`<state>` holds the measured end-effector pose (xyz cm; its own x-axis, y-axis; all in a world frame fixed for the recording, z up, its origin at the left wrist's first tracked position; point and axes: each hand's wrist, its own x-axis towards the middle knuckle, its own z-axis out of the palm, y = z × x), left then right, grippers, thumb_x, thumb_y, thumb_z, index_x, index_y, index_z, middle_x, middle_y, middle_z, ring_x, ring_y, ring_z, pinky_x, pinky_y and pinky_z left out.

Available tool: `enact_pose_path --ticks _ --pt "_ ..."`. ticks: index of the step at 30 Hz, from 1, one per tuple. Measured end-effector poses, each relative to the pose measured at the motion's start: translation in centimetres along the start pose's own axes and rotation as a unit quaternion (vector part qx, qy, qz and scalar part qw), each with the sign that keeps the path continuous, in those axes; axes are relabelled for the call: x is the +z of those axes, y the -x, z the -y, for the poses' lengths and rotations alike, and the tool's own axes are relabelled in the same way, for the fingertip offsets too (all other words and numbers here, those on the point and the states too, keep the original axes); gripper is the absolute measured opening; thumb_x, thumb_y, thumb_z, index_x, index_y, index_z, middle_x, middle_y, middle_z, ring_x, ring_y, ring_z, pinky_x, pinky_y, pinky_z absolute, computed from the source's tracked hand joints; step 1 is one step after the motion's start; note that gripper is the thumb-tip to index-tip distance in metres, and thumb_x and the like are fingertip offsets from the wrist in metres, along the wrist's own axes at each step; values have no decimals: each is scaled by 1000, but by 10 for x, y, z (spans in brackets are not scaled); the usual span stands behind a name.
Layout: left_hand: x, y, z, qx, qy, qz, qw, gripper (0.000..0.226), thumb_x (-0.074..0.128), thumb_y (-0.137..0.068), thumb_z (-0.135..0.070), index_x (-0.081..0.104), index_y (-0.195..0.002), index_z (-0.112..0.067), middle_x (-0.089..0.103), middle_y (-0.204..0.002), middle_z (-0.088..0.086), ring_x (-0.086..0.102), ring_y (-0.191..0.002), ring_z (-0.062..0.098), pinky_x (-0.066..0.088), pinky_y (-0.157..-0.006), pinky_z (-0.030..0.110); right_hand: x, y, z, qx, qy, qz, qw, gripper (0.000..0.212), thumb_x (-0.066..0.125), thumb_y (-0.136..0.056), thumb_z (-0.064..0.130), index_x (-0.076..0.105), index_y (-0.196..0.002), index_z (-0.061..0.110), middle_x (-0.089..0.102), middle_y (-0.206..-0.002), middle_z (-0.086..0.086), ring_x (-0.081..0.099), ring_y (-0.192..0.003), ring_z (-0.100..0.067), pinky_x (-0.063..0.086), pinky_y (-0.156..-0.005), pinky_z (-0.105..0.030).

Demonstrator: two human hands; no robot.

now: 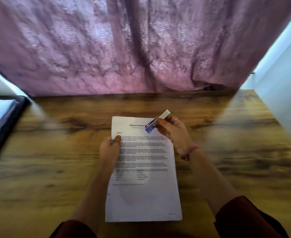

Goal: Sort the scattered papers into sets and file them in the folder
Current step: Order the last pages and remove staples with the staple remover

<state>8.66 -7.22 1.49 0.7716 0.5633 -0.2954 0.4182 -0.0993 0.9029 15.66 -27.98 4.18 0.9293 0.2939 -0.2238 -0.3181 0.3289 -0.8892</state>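
Note:
A set of printed papers point(144, 194) lies on the wooden table point(55, 169) in front of me, text side up. My left hand point(109, 149) pinches the left edge of the papers with thumb on top. My right hand point(174, 133) grips a stapler point(156, 121) with a blue front and a silver body, held tilted above the top of the papers near the heading. An open dark folder point(2, 121) with pale pages lies at the far left edge of the table.
A wrinkled pink curtain point(141, 45) hangs behind the table's far edge. A white wall point(282, 86) borders the right side. Bare wood shows on both sides of the papers.

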Motion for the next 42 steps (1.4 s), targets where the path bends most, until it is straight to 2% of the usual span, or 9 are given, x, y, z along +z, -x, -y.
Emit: enact_pose_path --ticks 5,12,15,19,23,27,31,35,42 --pt "-38 -11 15 -39 16 35 998 18 55 -98 -27 55 -87 -12 68 -95 15 66 -86 29 57 -81 51 45 -26 -30 9 -35 -19 999 15 63 -92 19 62 -105 12 73 -104 -12 70 -96 -25 57 -76 -31" --pt "-60 -7 43 -91 45 70 992 11 54 -98 -24 58 -92 -16 69 -100 6 66 -97 25 56 -85 44 74 -61 -51 -20 227 -44 973 15 59 -92 40 61 -105 33 72 -103 9 63 -108 -14 42 -104 -36" --pt "-62 -7 49 -106 61 84 989 11 54 -98 -28 58 -93 -19 69 -97 3 67 -93 21 57 -81 38 82 -67 -54 7 255 -13 967 11 55 -96 34 61 -104 32 72 -94 15 66 -96 -3 48 -88 -17" --pt "-61 -7 49 -99 69 87 989 14 53 -99 -30 55 -91 -18 67 -92 2 65 -84 16 56 -74 32 86 -70 -60 39 257 -10 965 12 51 -99 30 59 -107 29 70 -105 1 68 -96 -13 52 -86 -25" --pt "-57 -11 47 -91 59 81 991 17 53 -99 -30 53 -87 -16 64 -89 2 60 -80 15 54 -71 32 89 -70 -59 41 251 -11 967 28 49 -100 27 53 -125 15 68 -103 3 68 -81 4 49 -67 -9" --pt "-54 -12 45 -84 73 75 991 18 53 -98 -29 51 -84 -17 64 -88 3 60 -78 14 54 -71 33 89 -69 -49 33 208 -4 977 30 48 -100 21 48 -128 9 63 -124 -18 64 -110 -27 53 -94 -32" --pt "-54 -14 45 -61 71 72 993 17 53 -99 -28 52 -87 -16 67 -92 7 63 -79 16 57 -75 37 92 -72 -38 20 161 26 986 16 45 -100 10 48 -116 11 55 -129 -29 56 -119 -41 44 -105 -48" --pt "-56 -23 45 -28 49 83 995 15 53 -99 -28 50 -85 -21 66 -86 -3 63 -71 6 54 -59 20 94 -78 -35 6 187 72 980 19 46 -98 3 52 -110 17 66 -108 -4 64 -104 -21 47 -102 -40" --pt "-57 -22 49 -19 59 107 992 9 53 -98 -29 53 -93 -21 69 -93 0 68 -79 13 59 -68 30 97 -89 -37 9 256 135 957 24 51 -95 -2 53 -113 14 66 -104 1 66 -96 -7 51 -90 -23"
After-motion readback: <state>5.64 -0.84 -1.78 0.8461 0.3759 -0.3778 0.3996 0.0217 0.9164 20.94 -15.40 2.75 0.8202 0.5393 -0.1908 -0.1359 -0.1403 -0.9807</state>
